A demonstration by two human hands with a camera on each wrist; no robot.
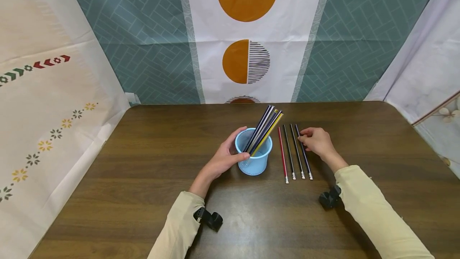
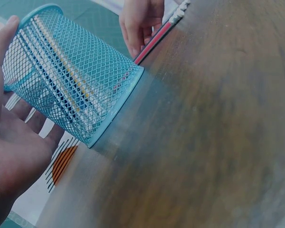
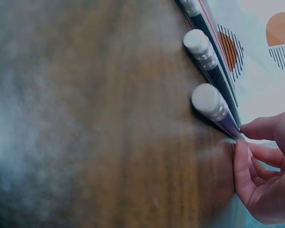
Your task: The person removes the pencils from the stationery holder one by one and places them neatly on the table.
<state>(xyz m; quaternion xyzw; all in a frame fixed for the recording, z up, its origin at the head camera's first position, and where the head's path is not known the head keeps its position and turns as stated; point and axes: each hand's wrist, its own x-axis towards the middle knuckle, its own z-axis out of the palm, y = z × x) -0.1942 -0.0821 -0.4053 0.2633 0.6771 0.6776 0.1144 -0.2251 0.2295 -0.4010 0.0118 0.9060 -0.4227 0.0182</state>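
My left hand (image 1: 225,157) grips a light-blue mesh pencil cup (image 1: 253,167), its thumb on the near side and its fingers around the far side. Several dark, white and yellow pencils (image 1: 261,133) lean to the right inside the cup. To the right of it, a red pencil (image 1: 282,155) and two dark pencils (image 1: 289,153) lie side by side, white erasers toward me. At the right end of this row, my right hand (image 1: 318,141) pinches a dark blue pencil (image 3: 229,124) between thumb and fingers, its eraser end lying near the table.
The brown wooden table (image 1: 143,179) extends on all sides of the cup and pencils. Behind it hangs a patterned cloth (image 1: 161,51), with a cream cloth (image 1: 54,111) on the left and a white one (image 1: 424,63) on the right.
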